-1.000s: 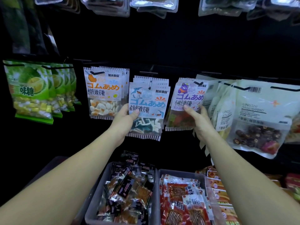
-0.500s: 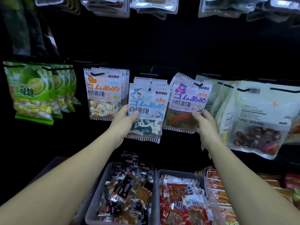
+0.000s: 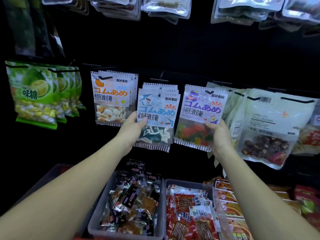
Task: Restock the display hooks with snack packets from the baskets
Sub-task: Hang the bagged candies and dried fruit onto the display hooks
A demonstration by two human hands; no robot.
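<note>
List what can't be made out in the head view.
All head view:
- Left hand fingers: behind the shark gummy packet; only the thumb shows.
- Right hand fingers: behind the bear gummy packet.
- Stack count behind the shark gummy packet: covered by it.
- Top-row clear packets: cut by upper edge, blurred.

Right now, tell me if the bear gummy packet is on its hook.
On: black hook tip shows through the bear gummy packet near its top; right hand grips it.
</note>
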